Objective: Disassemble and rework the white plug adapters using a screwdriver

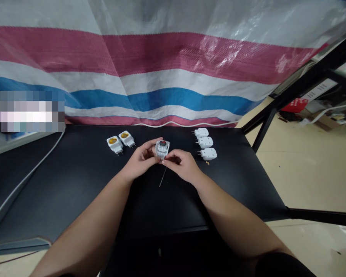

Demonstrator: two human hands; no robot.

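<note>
A small white plug-in housing [162, 150], with a red and dark part inside its top, is held between both hands over the black table. My left hand [142, 158] is closed on its left side, thumb at the lower edge. At its lower right, the fingers of my right hand [181, 163] are pinched against it. A thin metal rod [162, 177] lies just below the hands. Two white plug units with yellow discs, one at the left [113, 144] and one beside it [127, 137], rest beyond my left hand.
Three white plug units [208, 154] stand in a column at the right, with tiny brass-coloured pieces [207, 163] below. A white cable [29, 175] crosses the table's left side. Behind hangs a striped plastic sheet [173, 50]; a black metal frame [265, 132] edges the right.
</note>
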